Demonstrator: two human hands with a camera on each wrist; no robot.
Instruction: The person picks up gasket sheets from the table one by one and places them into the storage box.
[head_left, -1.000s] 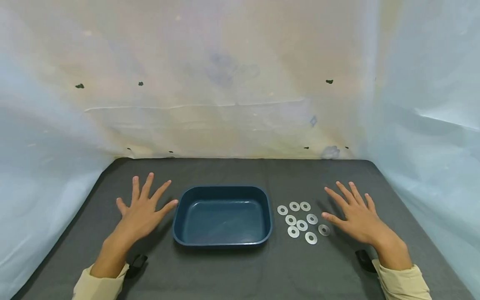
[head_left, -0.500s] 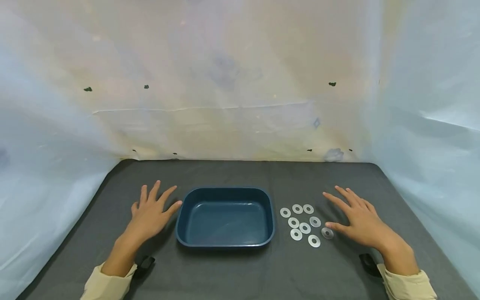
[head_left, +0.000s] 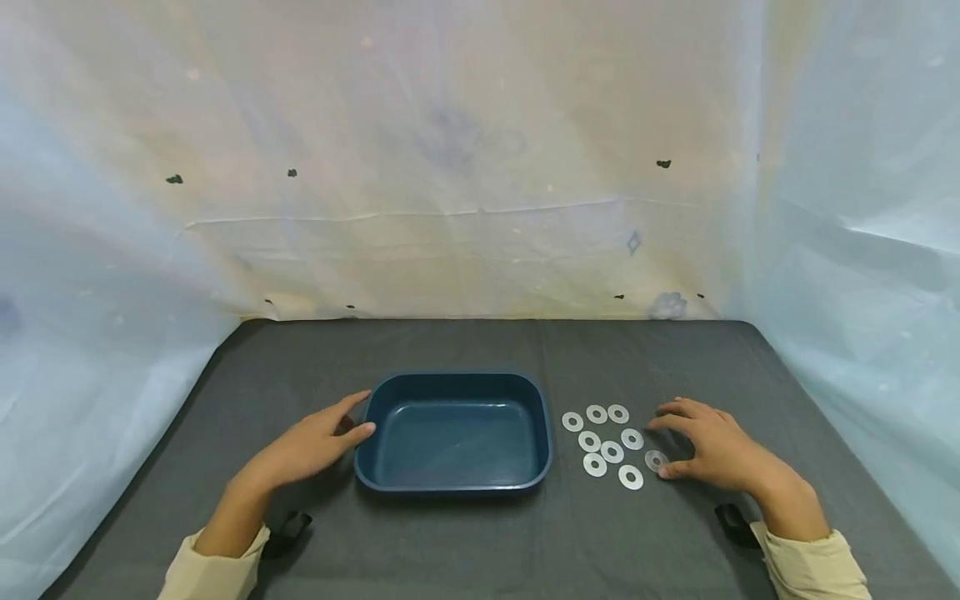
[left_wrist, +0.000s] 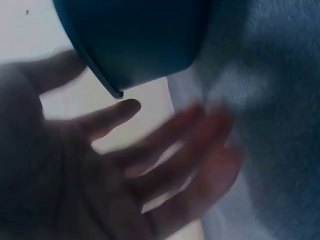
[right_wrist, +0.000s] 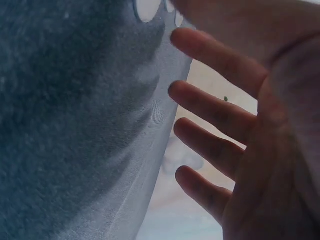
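A dark blue rectangular tray (head_left: 450, 454) stands mid-table. At its left side is my left hand (head_left: 311, 446), thumb tip over the rim and index fingertip beside the far left corner. In the left wrist view, the fingers (left_wrist: 192, 170) extend loosely below the tray's corner, blurred and not closed round it. Several flat silver washers (head_left: 612, 452) lie spread to the right of the tray. My right hand (head_left: 723, 450) hovers at their right edge, thumb tip close to the rightmost washer (head_left: 656, 461). Seen from the right wrist, its fingers (right_wrist: 215, 107) are apart and hold nothing.
A dark grey cloth covers the table (head_left: 480, 542). Pale plastic sheeting (head_left: 450, 167) hangs behind it and along both sides. Black straps (head_left: 288, 533) show at the wrists, beside beige sleeves (head_left: 213, 567).
My left hand has come right to the tray's rim, its spread fingers drawing together. The right hand has lowered toward the rightmost washer with its fingers less spread. Tray and washers shift only with the view.
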